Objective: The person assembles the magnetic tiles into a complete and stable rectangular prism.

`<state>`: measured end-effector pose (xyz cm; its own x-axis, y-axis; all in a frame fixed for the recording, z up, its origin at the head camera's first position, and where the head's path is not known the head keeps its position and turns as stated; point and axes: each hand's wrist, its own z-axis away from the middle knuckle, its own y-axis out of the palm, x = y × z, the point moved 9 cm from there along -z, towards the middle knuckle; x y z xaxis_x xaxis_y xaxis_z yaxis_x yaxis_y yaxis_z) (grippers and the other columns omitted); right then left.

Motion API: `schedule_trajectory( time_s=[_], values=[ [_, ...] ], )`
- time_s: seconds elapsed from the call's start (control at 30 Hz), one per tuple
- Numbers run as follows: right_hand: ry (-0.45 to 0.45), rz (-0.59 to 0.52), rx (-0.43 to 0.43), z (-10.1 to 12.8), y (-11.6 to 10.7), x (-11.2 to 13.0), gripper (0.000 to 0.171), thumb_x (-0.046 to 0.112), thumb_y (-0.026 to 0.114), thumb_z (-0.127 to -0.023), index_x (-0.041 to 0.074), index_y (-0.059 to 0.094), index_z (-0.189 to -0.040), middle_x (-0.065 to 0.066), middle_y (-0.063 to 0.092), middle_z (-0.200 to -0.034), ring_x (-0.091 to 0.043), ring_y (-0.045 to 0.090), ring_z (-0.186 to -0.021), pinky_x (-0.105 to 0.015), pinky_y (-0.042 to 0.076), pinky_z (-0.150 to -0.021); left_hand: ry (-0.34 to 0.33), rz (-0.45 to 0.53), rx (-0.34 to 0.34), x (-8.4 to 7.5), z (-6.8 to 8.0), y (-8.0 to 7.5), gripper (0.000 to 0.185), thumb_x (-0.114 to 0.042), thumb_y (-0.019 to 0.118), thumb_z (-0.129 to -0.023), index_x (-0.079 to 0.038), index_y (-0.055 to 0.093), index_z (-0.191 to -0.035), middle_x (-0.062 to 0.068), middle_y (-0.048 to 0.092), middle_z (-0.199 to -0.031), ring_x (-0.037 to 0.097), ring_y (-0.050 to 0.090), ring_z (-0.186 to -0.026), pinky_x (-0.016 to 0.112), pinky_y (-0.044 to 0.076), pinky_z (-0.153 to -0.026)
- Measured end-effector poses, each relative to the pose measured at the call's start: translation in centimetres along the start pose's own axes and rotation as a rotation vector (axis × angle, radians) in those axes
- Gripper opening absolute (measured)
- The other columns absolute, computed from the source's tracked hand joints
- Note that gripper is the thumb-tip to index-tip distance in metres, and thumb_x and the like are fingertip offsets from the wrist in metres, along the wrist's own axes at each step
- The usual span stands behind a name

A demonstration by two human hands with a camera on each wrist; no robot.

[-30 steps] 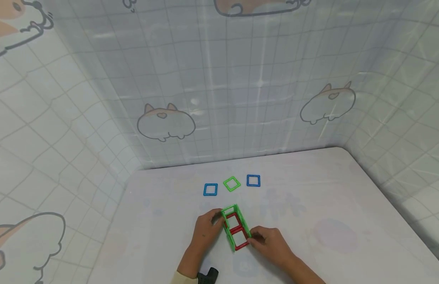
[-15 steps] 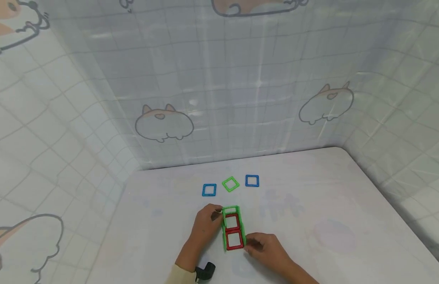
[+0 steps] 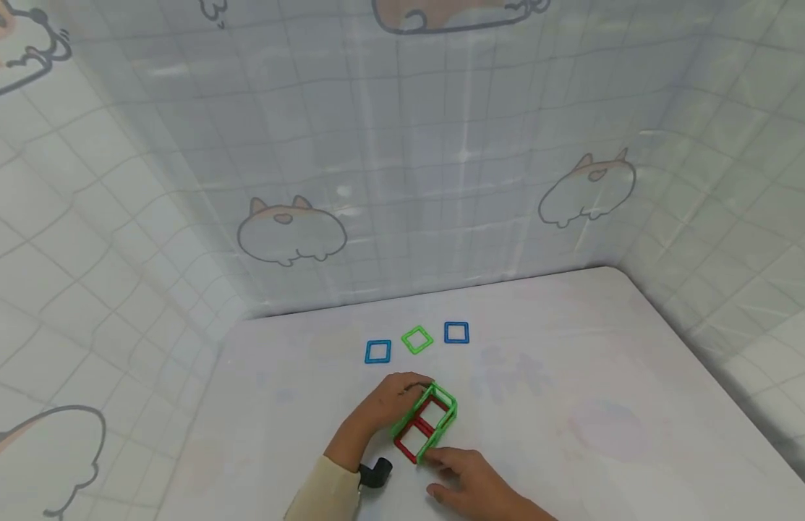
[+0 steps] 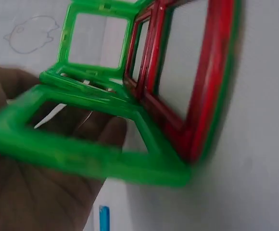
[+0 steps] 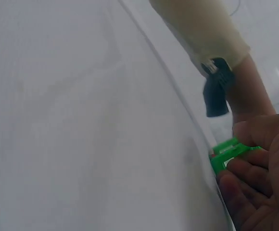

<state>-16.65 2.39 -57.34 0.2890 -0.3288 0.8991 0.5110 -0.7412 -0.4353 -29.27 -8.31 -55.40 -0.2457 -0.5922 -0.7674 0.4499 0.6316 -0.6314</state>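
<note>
The left hand [image 3: 392,407] grips the far end of a frame structure [image 3: 424,422] built from green and red square magnetic tiles, fingers curled round its top green edge; the left wrist view shows the palm [image 4: 43,192] behind a green frame [image 4: 82,139] with red frames [image 4: 187,82] joined at its side. The right hand [image 3: 463,481] touches the structure's near end at about 5 o'clock, fingertips [image 5: 240,178] pressed against a green corner [image 5: 226,154]; whether they pinch it or only steady it, I cannot tell.

Half a second ago the structure lay nearly in line with the view, pointing to 12 o'clock. Now it is swung and tipped so its long axis runs from 7 to 1 o'clock, and the right hand has dropped lower and nearer the body. By my judgement the piece is being turned over or re-seated rather than added to.

It sits on the white table [image 3: 571,405], near the front middle. At 12 o'clock from it, well apart, lie three loose tiles in a row: a blue square [image 3: 378,352], a green square [image 3: 417,339] and another blue square [image 3: 456,333].
</note>
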Motion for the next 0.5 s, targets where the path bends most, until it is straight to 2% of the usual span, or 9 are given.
schedule_trajectory(
  time_s=[0.1,0.17,0.33,0.5],
  values=[
    [-0.042,0.053,0.012,-0.4,0.7,0.4,0.052,0.034,0.066,-0.096,0.002,0.057,-0.136,-0.005,0.064,-0.132,-0.006,0.061,-0.115,-0.021,0.057,-0.088,-0.025,-0.002,0.071,-0.5,0.1,0.4,0.032,-0.037,0.05,-0.102,-0.029,0.067,-0.128,-0.01,0.065,-0.127,0.014,0.057,-0.119,0.045,0.051,-0.103],
    [-0.053,0.082,0.016,-0.7,1.1,0.5,0.052,0.033,0.066,-0.096,0.003,0.056,-0.137,-0.005,0.063,-0.134,-0.006,0.061,-0.116,-0.022,0.057,-0.088,-0.011,-0.055,0.112,-1.2,0.2,0.7,0.034,-0.039,0.055,-0.099,-0.028,0.066,-0.129,-0.01,0.065,-0.125,0.013,0.058,-0.118,0.043,0.052,-0.1],
    [-0.025,0.135,0.062,-1.5,2.1,0.7,0.052,0.034,0.066,-0.096,0.009,0.055,-0.14,0.002,0.06,-0.137,-0.005,0.056,-0.122,-0.025,0.054,-0.095,0.064,-0.192,0.201,-3.3,0.1,1.6,0.032,-0.03,0.06,-0.098,-0.025,0.067,-0.129,-0.013,0.067,-0.117,0.006,0.061,-0.108,0.033,0.056,-0.092],
    [-0.026,0.179,0.096,-2.1,2.9,0.9,0.055,0.037,0.063,-0.098,0.014,0.049,-0.145,0.005,0.053,-0.145,-0.008,0.05,-0.132,-0.031,0.05,-0.105,0.075,-0.241,0.232,-4.5,0.0,2.2,0.029,-0.023,0.058,-0.098,-0.024,0.071,-0.124,-0.016,0.069,-0.112,0.0,0.059,-0.103,0.028,0.054,-0.093]
  ],
)
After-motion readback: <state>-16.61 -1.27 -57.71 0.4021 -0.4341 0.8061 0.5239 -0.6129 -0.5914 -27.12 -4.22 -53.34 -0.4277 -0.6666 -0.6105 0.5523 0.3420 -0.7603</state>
